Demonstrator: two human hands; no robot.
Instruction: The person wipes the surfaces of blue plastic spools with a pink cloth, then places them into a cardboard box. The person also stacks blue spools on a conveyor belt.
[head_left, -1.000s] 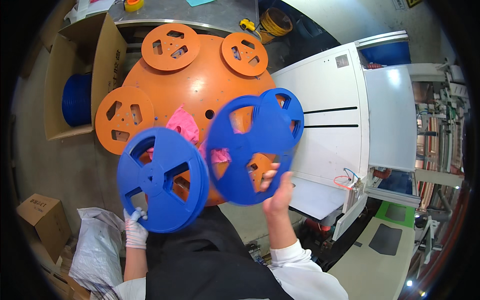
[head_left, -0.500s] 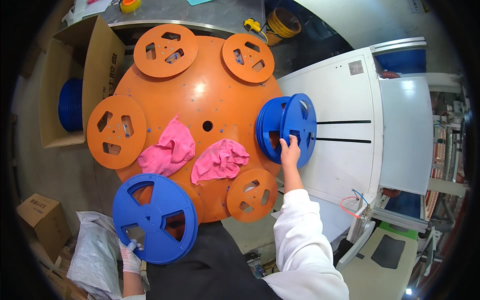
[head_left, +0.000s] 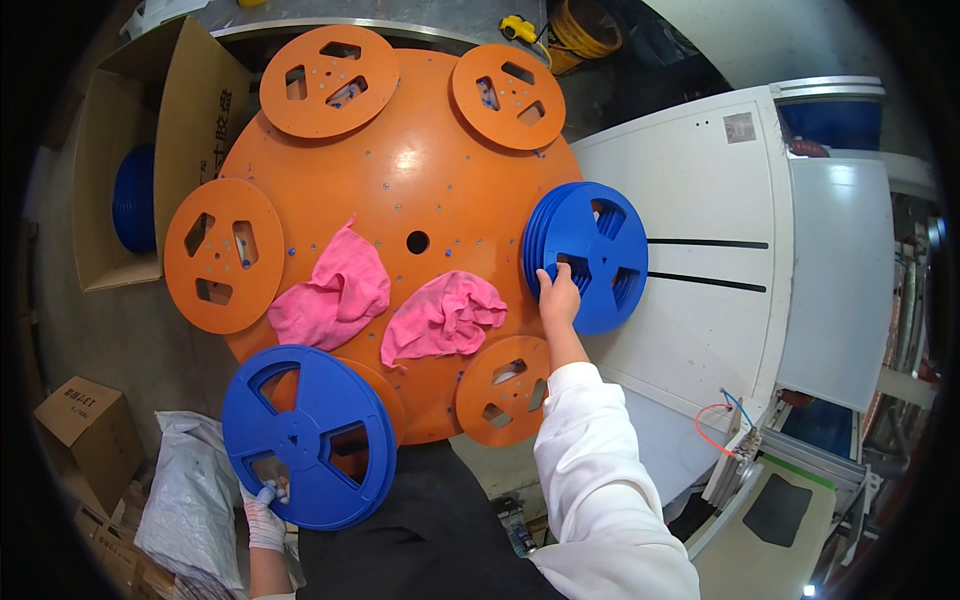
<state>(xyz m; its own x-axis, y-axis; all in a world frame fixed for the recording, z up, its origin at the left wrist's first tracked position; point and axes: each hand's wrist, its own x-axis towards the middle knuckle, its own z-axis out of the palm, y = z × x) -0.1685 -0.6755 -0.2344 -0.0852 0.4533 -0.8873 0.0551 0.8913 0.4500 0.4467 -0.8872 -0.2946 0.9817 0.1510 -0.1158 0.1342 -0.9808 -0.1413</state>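
A large round orange table (head_left: pixel 400 160) carries smaller orange discs at its rim. My right hand (head_left: pixel 558 296), in a white sleeve, grips a blue plastic reel (head_left: pixel 592 255) through one of its openings; the reel lies on the table's right edge. My left hand (head_left: pixel 266 505), in a white glove, holds a second blue reel (head_left: pixel 308 436) by its lower rim at the table's near-left edge, over an orange disc. Two pink cloths (head_left: pixel 335 295) (head_left: pixel 442 318) lie crumpled near the table's centre hole.
An open cardboard box (head_left: pixel 120 150) with blue reels inside stands at the left. White machine panels (head_left: pixel 720 270) lie to the right. A small carton (head_left: pixel 78 415) and a plastic bag (head_left: pixel 190 500) sit at lower left. A yellow bucket (head_left: pixel 585 30) stands at the top.
Both blue reels were held up in front of me. My right hand carried one to the table's right edge and set it down; my left hand lowered the other to the near-left edge.
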